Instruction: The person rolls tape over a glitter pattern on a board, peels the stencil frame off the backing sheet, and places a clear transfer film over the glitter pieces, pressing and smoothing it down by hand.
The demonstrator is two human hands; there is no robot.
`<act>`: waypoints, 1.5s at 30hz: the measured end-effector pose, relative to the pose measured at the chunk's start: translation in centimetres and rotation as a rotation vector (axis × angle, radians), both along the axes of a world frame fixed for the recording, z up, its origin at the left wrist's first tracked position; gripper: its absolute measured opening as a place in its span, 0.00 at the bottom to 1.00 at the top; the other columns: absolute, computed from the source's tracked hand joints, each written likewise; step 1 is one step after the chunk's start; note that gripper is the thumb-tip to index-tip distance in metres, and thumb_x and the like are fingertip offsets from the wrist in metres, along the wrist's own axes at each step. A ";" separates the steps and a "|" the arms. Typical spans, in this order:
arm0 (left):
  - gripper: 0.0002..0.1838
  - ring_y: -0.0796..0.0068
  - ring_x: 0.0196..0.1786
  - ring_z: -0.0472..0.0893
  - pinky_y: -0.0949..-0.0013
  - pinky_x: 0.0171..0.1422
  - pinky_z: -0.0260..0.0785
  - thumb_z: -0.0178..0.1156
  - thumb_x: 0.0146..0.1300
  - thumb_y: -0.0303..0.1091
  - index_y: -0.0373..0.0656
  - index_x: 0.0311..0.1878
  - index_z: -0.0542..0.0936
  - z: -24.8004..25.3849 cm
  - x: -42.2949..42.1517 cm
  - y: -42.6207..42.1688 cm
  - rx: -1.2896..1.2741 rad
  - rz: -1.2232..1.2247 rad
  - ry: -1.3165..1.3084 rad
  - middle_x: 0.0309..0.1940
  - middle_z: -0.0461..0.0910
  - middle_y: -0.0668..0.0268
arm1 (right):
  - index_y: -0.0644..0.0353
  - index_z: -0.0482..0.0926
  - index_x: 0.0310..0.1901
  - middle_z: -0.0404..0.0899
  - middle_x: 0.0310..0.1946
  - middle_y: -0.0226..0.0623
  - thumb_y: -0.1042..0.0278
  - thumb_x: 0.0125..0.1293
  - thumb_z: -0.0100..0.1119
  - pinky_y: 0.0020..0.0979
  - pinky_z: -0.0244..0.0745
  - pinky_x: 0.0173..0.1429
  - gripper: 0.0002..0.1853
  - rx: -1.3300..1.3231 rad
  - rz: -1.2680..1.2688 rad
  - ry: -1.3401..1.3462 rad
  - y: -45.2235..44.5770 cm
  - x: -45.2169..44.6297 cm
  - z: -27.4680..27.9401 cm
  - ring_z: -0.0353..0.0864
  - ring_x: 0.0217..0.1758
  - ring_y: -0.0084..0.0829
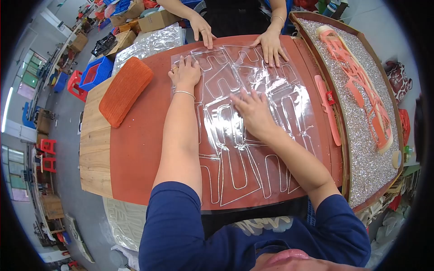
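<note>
A clear plastic sheet with raised outlines of angular and U-shaped pieces lies flat on the red-brown table surface. My left hand rests on its far left corner, palm down, fingers stretched forward. Near the sheet's middle, my right hand lies with fingers spread, touching the plastic beside bright glare. Across the table, a co-worker's two hands touch the far edge of the same sheet. An orange brush-like pad sits to the left of my left arm.
On the right stands a wooden-edged tray of glittering granules, with a pink cut-out strip lying on them. A pink strip rests beside the tray. Blue baskets, a red stool and boxes stand left.
</note>
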State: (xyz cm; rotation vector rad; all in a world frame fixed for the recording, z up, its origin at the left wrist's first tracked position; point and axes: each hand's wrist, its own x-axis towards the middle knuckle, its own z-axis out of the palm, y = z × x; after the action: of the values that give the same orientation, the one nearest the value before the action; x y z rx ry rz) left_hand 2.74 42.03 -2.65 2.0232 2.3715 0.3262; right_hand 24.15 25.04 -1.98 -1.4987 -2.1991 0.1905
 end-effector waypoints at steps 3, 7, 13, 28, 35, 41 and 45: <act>0.29 0.50 0.72 0.60 0.48 0.73 0.46 0.38 0.69 0.51 0.56 0.71 0.64 0.3 0.0 0.7 -0.015 0.027 0.034 0.74 0.59 0.66 | 0.50 0.71 0.64 0.68 0.64 0.51 0.65 0.72 0.47 0.58 0.54 0.69 0.20 0.063 0.045 -0.211 -0.4 0.2 -1.0 0.65 0.66 0.60; 0.30 0.51 0.73 0.58 0.49 0.74 0.43 0.37 0.69 0.50 0.53 0.71 0.64 -0.2 0.6 1.1 -0.004 0.001 0.072 0.73 0.59 0.63 | 0.52 0.74 0.61 0.72 0.60 0.50 0.67 0.69 0.50 0.57 0.55 0.68 0.19 0.040 0.068 0.005 -1.0 1.0 -0.2 0.67 0.65 0.59; 0.30 0.50 0.74 0.57 0.46 0.78 0.37 0.38 0.69 0.49 0.45 0.70 0.64 -2.0 -0.3 2.7 0.114 -0.018 0.229 0.71 0.61 0.56 | 0.52 0.71 0.64 0.70 0.62 0.53 0.76 0.60 0.50 0.61 0.55 0.68 0.27 0.017 0.174 -0.037 -4.0 1.0 0.7 0.65 0.66 0.60; 0.18 0.50 0.53 0.79 0.54 0.52 0.76 0.53 0.62 0.33 0.51 0.55 0.77 -2.7 -4.9 2.6 0.405 -0.440 0.080 0.63 0.67 0.55 | 0.53 0.72 0.63 0.67 0.63 0.56 0.75 0.56 0.54 0.63 0.48 0.70 0.29 0.055 0.287 -0.193 -5.2 2.0 -1.2 0.62 0.67 0.63; 0.16 0.56 0.57 0.76 0.59 0.53 0.75 0.54 0.60 0.32 0.47 0.52 0.78 -2.4 -4.3 0.5 0.551 -0.378 0.202 0.60 0.70 0.57 | 0.53 0.72 0.62 0.66 0.64 0.55 0.74 0.58 0.53 0.62 0.47 0.71 0.27 0.078 0.249 -0.209 -5.5 2.1 -1.2 0.63 0.67 0.61; 0.14 0.64 0.62 0.71 0.65 0.63 0.66 0.53 0.60 0.33 0.39 0.46 0.81 -0.7 -4.6 -1.5 0.360 -0.488 0.379 0.57 0.74 0.63 | 0.53 0.73 0.61 0.66 0.65 0.52 0.74 0.61 0.52 0.59 0.49 0.72 0.24 0.082 0.250 -0.109 -6.3 3.1 -1.3 0.62 0.68 0.60; 0.14 0.64 0.67 0.68 0.62 0.70 0.60 0.51 0.62 0.32 0.40 0.47 0.82 0.3 -6.0 -1.1 0.439 -0.715 0.681 0.57 0.76 0.63 | 0.54 0.74 0.60 0.66 0.65 0.52 0.79 0.60 0.54 0.54 0.53 0.73 0.24 0.101 0.223 0.314 -6.5 3.9 -1.0 0.63 0.69 0.56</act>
State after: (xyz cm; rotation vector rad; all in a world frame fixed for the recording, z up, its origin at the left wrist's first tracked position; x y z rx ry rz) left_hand -3.29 40.97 -2.30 3.4540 1.6682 0.1516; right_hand 28.10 18.54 -3.00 -1.0854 -2.0805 0.3553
